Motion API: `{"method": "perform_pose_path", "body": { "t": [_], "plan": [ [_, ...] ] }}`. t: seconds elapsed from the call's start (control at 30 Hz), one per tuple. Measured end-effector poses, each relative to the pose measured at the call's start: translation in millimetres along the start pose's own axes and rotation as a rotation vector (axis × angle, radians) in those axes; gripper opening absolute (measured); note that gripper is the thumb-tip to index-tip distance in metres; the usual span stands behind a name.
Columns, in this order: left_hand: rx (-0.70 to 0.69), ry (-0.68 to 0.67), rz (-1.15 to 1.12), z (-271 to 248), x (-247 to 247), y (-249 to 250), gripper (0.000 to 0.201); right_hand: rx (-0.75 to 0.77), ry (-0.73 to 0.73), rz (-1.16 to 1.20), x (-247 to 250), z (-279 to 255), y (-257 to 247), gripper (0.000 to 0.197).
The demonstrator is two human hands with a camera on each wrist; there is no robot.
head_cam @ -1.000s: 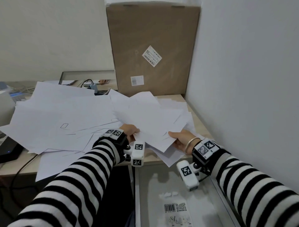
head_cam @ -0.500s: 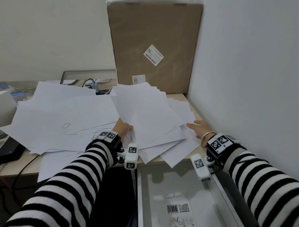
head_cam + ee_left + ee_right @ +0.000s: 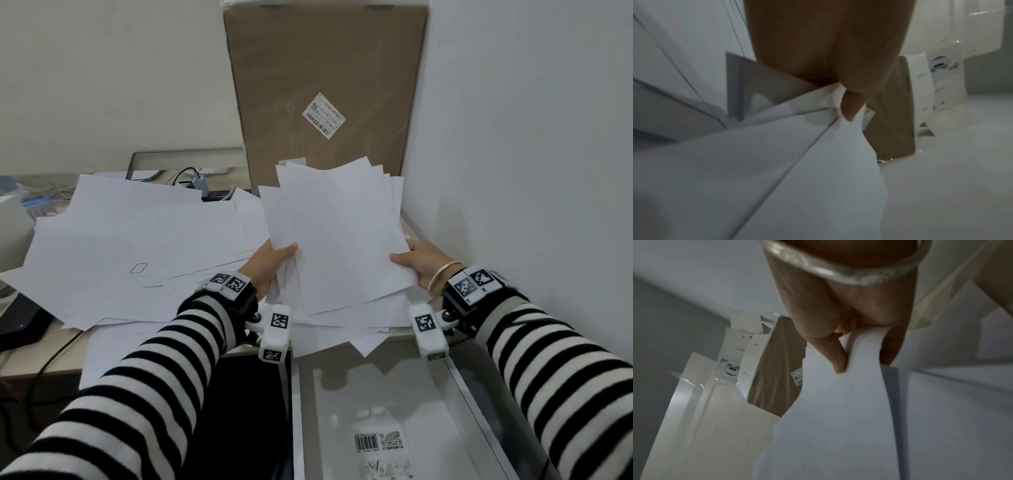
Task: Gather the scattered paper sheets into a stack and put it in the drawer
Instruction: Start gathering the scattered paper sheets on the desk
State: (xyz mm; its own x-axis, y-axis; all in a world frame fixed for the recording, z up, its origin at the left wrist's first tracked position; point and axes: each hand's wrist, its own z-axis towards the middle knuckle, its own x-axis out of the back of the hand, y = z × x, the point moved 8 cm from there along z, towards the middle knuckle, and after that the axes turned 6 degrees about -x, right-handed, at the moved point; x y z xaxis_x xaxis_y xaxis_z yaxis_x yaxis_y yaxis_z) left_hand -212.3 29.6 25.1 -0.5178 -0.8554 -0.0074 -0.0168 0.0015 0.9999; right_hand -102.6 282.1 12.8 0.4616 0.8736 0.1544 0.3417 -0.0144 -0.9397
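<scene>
Progress: partial. Bundle [image 3: 337, 236] of sheets lifted and tilted up over the desk's [image 3: 41, 368] front right corner, edges uneven, not yet squared. Left hand [image 3: 270, 265] clamped on the bundle's left edge, thumb on top; right hand [image 3: 419, 262] clamped on its right edge, thumb likewise on top. Loose sheets [image 3: 130, 246] spread across the desk's left and middle, uncollected; a few more under the bundle, overhanging the front edge. Drawer [image 3: 376, 394] pulled out below the front right corner, holding no paper, only a barcoded packet [image 3: 378, 445]. Remaining, by judgement: collect the rest, square the edges, lower the lot into the drawer.

Head view: whole layout, drawer, box [image 3: 325, 89] against the back wall. Left wrist view: fingertip pinching from beneath, several sheet edges fanned apart; blurred. Right wrist view: thumb and a finger gripping either face of the bundle, bracelet [image 3: 840, 274]; neither drawer nor loose sheets identifiable there
</scene>
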Motion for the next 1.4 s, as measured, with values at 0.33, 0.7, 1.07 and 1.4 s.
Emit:
{"method": "perform_pose_path", "body": {
  "t": [0.33,0.7,1.07,1.4],
  "plan": [
    [-0.249,0.228,-0.106,12.6,-3.5,52.5,0.025,0.340,0.173,0.212,0.6,-29.4,-52.4,0.022],
    [-0.236,0.181,-0.096,17.7,-3.9,55.2,0.037,0.273,0.169,0.197,-13.5,-18.3,-47.2,0.043],
    [-0.172,0.058,-0.013,19.8,-5.4,37.6,0.055,0.253,0.090,0.354,-15.3,-24.1,-44.3,0.031],
    [-0.136,0.155,-0.065,11.8,-19.9,20.9,0.031,0.184,0.058,0.384,-23.7,-29.2,-42.2,0.027]
  ]
}}
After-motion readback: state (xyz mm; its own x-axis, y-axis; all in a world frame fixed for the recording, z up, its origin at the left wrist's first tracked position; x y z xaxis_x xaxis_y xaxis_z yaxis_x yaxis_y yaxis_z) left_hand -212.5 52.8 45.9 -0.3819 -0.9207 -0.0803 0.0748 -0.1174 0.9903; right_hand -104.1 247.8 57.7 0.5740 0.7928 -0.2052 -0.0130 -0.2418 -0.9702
